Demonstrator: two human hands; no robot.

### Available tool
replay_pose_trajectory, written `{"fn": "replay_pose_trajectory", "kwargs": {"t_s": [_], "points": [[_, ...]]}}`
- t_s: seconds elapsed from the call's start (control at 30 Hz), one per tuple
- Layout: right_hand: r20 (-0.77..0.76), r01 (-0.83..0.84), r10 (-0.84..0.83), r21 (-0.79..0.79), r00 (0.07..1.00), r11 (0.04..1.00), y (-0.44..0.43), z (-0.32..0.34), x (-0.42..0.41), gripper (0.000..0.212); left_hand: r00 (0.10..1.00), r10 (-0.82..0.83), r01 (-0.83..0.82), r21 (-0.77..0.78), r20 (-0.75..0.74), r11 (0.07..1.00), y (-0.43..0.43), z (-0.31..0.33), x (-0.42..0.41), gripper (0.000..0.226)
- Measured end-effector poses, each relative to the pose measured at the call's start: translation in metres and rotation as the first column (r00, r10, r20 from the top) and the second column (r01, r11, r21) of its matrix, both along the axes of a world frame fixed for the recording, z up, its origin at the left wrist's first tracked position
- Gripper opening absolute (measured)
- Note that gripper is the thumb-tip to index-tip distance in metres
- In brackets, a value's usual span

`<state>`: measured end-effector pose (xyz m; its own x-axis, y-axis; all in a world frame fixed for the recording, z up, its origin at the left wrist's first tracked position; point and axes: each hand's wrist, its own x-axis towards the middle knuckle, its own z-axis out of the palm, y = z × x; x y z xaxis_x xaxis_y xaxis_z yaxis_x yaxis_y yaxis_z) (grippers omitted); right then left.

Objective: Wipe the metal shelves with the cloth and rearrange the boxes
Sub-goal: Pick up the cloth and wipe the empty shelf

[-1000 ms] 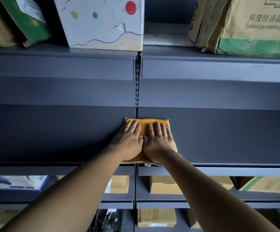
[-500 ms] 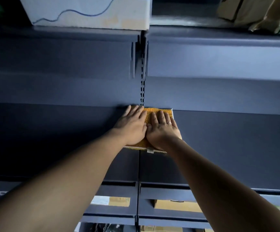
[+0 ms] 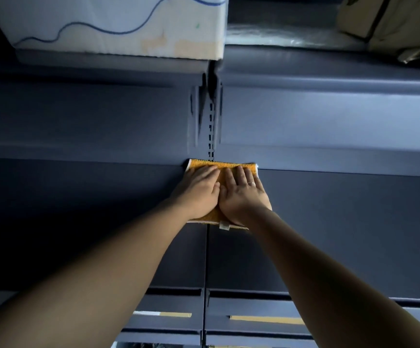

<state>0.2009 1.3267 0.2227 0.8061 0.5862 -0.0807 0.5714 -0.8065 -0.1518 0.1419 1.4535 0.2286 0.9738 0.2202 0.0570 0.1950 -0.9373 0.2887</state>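
Wiping is under way: the left hand [image 3: 199, 194] and right hand [image 3: 241, 197], fingers straight and flat, press the cloth [image 3: 222, 165] at the shelf's [image 3: 342, 222] back edge; next, a stroke sideways.

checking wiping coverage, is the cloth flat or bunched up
Flat: the cloth lies spread on the shelf, pressed under the left hand and right hand.

Matt, smooth dark grey metal shelf [image 3: 329, 222], nubbly orange terry cloth [image 3: 225, 165], white printed cardboard box [image 3: 118, 23], creased brown cardboard box [image 3: 402, 23]
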Motion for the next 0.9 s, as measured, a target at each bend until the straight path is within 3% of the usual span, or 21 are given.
{"fn": "replay_pose_trajectory", "kwargs": {"t_s": [0.27,0.5,0.9], "points": [[-0.015,0.038,-0.038,0.006,0.999,0.999,0.015,0.000,-0.014,0.066,0.998,-0.048,0.049,0.019,-0.035,0.999,0.020,-0.005,-0.005,0.056],[-0.019,-0.005,0.005,0.010,1.000,1.000,0.077,0.001,-0.044,0.067,0.998,0.031,-0.026,0.090,-0.054,0.996,0.078,-0.008,-0.039,0.057],[0.023,0.001,-0.002,0.012,1.000,1.000,0.061,-0.001,-0.081,0.064,0.995,0.009,0.006,0.150,-0.103,0.989,0.063,-0.004,-0.081,0.061]]}}
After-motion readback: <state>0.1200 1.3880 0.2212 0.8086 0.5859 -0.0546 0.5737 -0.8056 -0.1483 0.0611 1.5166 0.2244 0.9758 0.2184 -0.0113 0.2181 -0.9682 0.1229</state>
